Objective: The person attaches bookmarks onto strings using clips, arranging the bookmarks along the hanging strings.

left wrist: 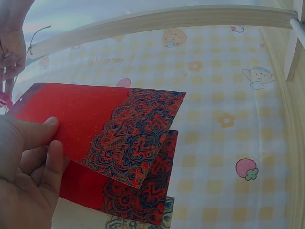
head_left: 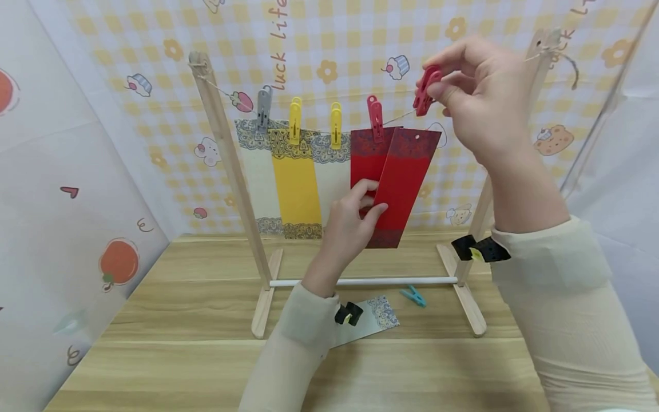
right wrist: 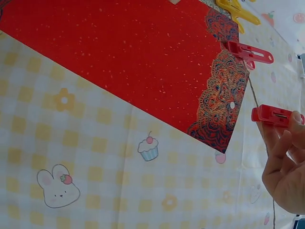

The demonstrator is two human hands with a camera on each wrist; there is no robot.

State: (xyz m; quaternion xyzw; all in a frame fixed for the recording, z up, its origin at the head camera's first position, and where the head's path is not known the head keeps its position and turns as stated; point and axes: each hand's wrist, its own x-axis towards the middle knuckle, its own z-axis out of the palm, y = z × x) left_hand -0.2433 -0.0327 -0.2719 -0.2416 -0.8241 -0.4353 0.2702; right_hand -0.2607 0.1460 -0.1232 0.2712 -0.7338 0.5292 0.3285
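My left hand (head_left: 355,214) pinches a red bookmark-like card (head_left: 409,177) by its left edge, thumb in front. The card tilts, its patterned, hole-punched top leaning right, below the string (right wrist: 253,90). Up at the right, my right hand (head_left: 489,94) pinches a red clothespin (head_left: 426,91) at the string. Behind the held card hangs a second red card (head_left: 362,166) under another red clothespin (head_left: 376,119). Further left hang a yellow card (head_left: 296,186) and two cream cards, held by yellow clothespins (head_left: 336,126) and a grey clothespin (head_left: 264,109).
Wooden posts (head_left: 231,166) carry the string, joined low down by a white rod (head_left: 396,281). On the wooden table lie a pale patterned card (head_left: 368,320), partly under my left forearm, and a blue clothespin (head_left: 413,296). A checked cloth (head_left: 329,34) hangs behind.
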